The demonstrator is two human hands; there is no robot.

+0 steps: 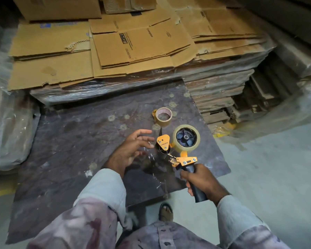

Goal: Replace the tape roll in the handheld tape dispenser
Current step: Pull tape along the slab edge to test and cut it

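Two rolls seen. Dispenser (180, 151) held tight by right hand (202, 180); left hand (133, 150) spread wide, empty. Loose tape could be stuck to fingers (147, 139).

A dark, mottled purplish board (75, 141), scuffed and dotted with pale spots, lies flat on a smooth grey concrete floor (269, 169). Behind it stands a low stack of flattened brown corrugated cardboard boxes (133, 45), some torn at the edges and printed with dark lettering, resting on a layered pile wrapped in clear plastic film (104, 90). To the right, the side of the pile shows stacked brown sheets and wooden slats (221, 105). More crinkled clear plastic wrapping (9, 133) covers goods at the left edge. A yellow painted line (0, 192) marks the floor at lower left. Light is dim, darkest in the corners.
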